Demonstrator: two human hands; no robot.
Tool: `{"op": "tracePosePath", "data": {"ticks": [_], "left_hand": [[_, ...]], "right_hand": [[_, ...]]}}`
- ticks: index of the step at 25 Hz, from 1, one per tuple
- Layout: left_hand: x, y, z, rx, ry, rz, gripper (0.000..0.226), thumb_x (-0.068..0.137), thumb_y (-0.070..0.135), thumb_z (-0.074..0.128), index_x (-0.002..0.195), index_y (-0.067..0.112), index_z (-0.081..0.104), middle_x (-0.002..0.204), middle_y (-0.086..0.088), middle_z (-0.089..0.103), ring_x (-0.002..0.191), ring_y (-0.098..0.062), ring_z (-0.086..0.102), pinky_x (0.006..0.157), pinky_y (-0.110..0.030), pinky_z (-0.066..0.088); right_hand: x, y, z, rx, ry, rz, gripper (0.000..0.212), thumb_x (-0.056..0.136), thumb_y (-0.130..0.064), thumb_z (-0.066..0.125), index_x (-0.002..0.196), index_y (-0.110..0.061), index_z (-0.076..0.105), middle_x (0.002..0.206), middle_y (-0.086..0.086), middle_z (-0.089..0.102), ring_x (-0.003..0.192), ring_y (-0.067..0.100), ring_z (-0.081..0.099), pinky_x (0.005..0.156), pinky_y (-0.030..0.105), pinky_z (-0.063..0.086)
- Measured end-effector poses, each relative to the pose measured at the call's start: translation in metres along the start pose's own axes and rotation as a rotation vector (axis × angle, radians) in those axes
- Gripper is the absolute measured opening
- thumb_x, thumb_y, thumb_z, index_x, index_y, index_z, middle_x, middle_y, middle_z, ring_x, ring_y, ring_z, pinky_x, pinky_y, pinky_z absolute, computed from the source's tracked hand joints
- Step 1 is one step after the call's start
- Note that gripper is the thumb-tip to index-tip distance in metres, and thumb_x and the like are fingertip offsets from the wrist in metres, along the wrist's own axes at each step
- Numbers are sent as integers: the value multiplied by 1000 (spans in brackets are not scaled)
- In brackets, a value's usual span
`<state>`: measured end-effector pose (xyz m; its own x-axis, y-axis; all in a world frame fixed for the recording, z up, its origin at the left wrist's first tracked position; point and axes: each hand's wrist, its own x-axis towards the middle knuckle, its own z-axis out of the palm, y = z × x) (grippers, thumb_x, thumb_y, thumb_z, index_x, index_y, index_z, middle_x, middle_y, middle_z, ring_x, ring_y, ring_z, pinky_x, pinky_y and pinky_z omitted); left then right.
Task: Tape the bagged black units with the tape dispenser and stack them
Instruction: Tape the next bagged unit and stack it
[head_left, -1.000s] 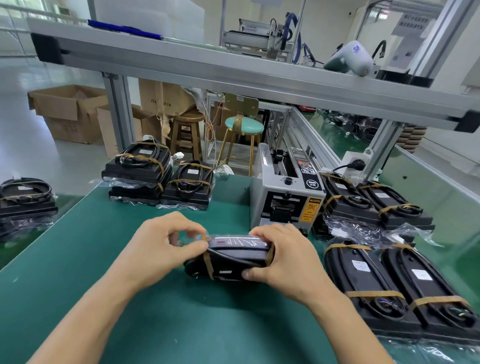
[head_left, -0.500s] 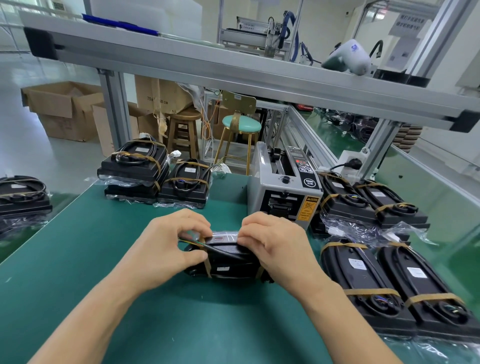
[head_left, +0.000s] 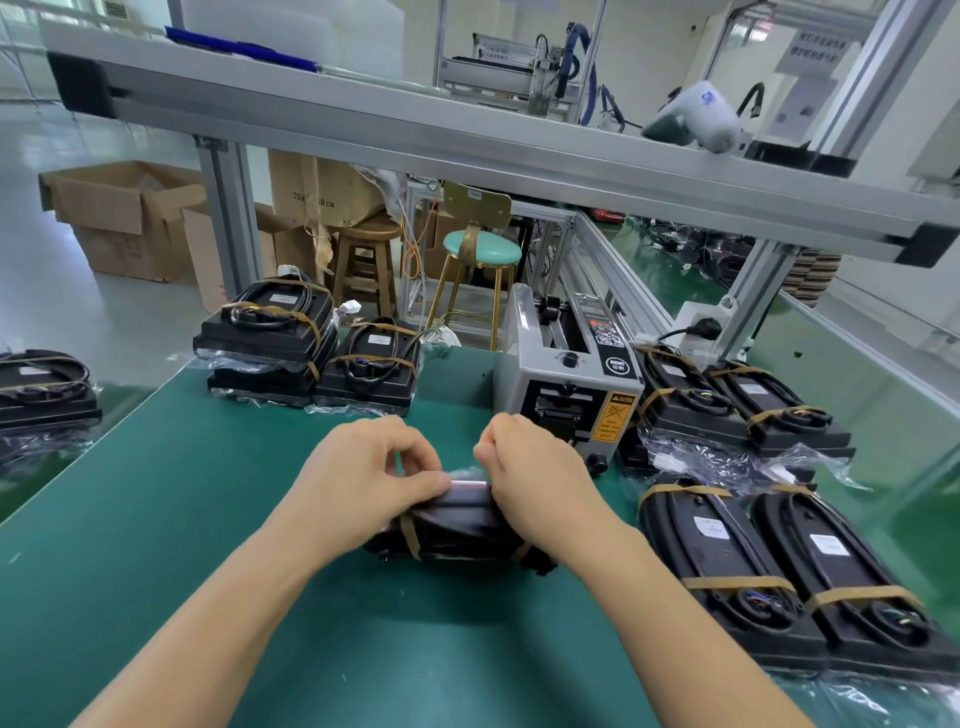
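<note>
1. At the far left edge, a stack of bagged black units (head_left: 44, 400) with coiled cables sits on a separate green surface.
2. On the floor behind, an open cardboard box (head_left: 124, 218) stands; what it holds cannot be made out.
3. At the back left of the green work table (head_left: 156, 519), a taped stack of bagged units (head_left: 267, 343) sits just beside a single taped unit (head_left: 371, 369), each in clear plastic with brown tape bands.
4. The left hand (head_left: 363, 478) curls its fingers over the top left edge of the bagged black unit (head_left: 457, 525) at the table's centre, thumb and fingers pinching the clear bag there.
5. That unit lies on the table, with a brown tape band around its left end.
6. The right hand (head_left: 535, 478) grips the unit's top right edge, fingers curled over the plastic.
7. Behind the hands, the grey tape dispenser (head_left: 566, 384) stands upright near the table's far edge.
8. To the right, four taped bagged units (head_left: 779, 545) lie in two rows, touching side by side.
</note>
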<state>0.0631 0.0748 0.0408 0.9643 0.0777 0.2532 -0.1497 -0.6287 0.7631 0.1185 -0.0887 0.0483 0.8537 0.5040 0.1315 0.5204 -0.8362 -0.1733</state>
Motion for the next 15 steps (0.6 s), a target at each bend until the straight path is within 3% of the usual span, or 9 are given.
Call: {"op": "tracePosePath", "data": {"ticks": [2, 6, 9, 11, 13, 15], "left_hand": [[-2, 4, 5, 68, 10, -11, 15, 69, 46, 70, 63, 32, 67, 68, 10, 60, 61, -7, 48, 67, -30, 44], [-10, 13, 13, 276, 28, 140, 20, 86, 42, 55, 80, 31, 71, 83, 14, 65, 80, -8, 52, 74, -29, 41], [-7, 16, 5, 287, -71, 184, 31, 77, 48, 50, 83, 29, 73, 83, 15, 67, 81, -9, 58, 76, -31, 45], [-4, 15, 0, 271, -90, 189, 28, 76, 42, 50, 81, 27, 73, 80, 15, 66, 79, -12, 60, 74, -32, 46], [-2, 15, 5, 378, -79, 238, 26, 82, 38, 46, 82, 24, 68, 81, 10, 65, 80, -18, 59, 71, -34, 45], [2, 12, 10, 390, -35, 218, 22, 91, 33, 48, 83, 21, 64, 81, 6, 64, 80, -21, 58, 72, -35, 43]], "right_hand": [[0, -3, 0, 48, -20, 10, 15, 100, -18, 40, 105, -11, 53, 112, 7, 55, 103, 31, 54, 78, 38, 39], [-5, -2, 5, 158, 94, 22, 17, 101, -26, 37, 99, -17, 51, 106, 1, 59, 94, 27, 55, 78, 38, 42], [-5, 3, 0, 442, 93, 2, 13, 97, -22, 46, 88, -18, 55, 86, -1, 63, 81, 19, 54, 76, 35, 46], [-7, 9, -8, 581, 24, -93, 11, 93, -20, 56, 85, -17, 61, 77, -4, 62, 71, 8, 51, 71, 26, 44], [-11, 19, -13, 606, -90, -168, 7, 88, -23, 66, 90, -17, 68, 81, -5, 66, 73, 1, 54, 72, 20, 44], [-14, 27, -12, 462, -106, -158, 19, 83, -35, 71, 98, -23, 70, 89, -9, 67, 83, 3, 58, 81, 27, 47]]}}
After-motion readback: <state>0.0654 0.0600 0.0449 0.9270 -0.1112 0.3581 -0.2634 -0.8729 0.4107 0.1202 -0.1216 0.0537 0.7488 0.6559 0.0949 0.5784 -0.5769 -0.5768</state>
